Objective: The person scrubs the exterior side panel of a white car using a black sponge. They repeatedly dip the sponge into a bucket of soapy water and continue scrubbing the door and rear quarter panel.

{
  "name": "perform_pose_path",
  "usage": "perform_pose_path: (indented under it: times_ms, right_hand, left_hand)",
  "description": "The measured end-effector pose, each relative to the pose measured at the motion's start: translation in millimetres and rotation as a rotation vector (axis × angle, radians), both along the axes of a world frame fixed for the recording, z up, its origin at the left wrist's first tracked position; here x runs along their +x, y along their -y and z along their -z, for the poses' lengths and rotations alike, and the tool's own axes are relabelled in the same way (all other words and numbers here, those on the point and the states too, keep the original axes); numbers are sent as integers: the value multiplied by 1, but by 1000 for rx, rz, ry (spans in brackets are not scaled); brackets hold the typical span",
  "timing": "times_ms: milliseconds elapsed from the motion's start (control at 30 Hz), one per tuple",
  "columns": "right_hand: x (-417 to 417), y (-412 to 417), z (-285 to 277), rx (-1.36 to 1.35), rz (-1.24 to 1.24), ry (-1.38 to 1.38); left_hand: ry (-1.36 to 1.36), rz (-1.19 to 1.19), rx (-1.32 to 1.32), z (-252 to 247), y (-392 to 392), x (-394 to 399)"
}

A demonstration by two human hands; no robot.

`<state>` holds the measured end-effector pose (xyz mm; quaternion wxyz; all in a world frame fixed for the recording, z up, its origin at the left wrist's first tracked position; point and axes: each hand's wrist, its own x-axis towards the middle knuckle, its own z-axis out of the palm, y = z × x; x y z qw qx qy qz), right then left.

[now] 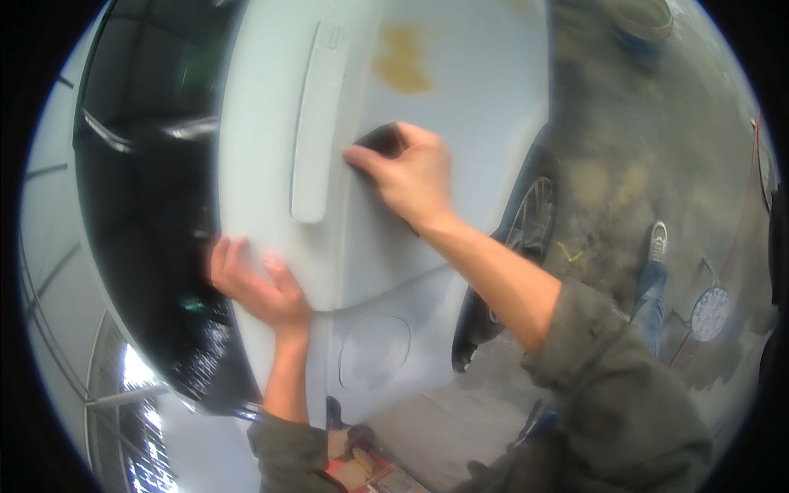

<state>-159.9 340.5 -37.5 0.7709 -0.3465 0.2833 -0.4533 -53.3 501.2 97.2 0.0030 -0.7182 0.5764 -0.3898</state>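
Before me is the side of a pale grey-white car body [468, 135], seen turned sideways. My right hand [419, 169] grips a dark pad [381, 142] between thumb and fingers. The pad appears to rest on the door panel along a body crease, just beside a long raised door handle strip [313, 142]. My left hand [262, 283] is spread at the lower edge of the dark side window [154, 203]. It holds nothing, and its fingertips are blurred. A yellow-brown patch [404, 58] shows on the panel beyond my right hand.
A round fuel flap outline [375, 351] lies past the panel seam. At right are a car wheel [533, 215], a person's shoe [658, 240], a round patterned stool-like object [710, 313] and a bucket-like container [644, 18]. Boxes [370, 471] sit on the floor below.
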Motion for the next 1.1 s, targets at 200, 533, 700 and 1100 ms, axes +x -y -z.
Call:
perform_pose_path:
  times_ms: [200, 533, 700, 1100]
  right_hand:
    - [-3, -60, 8, -104, -28, -134]
    - [19, 50, 21, -163, 192, -102]
    - [36, 119, 14, -104, 289, -65]
    - [35, 164, 3, -66, 225, -74]
  left_hand:
    - [-55, 31, 12, 5, -6, 7]
    - [-59, -26, 45, 5, -9, 9]
    - [-119, -41, 5, 11, -7, 13]
    - [-107, -56, 28, 9, -8, 4]
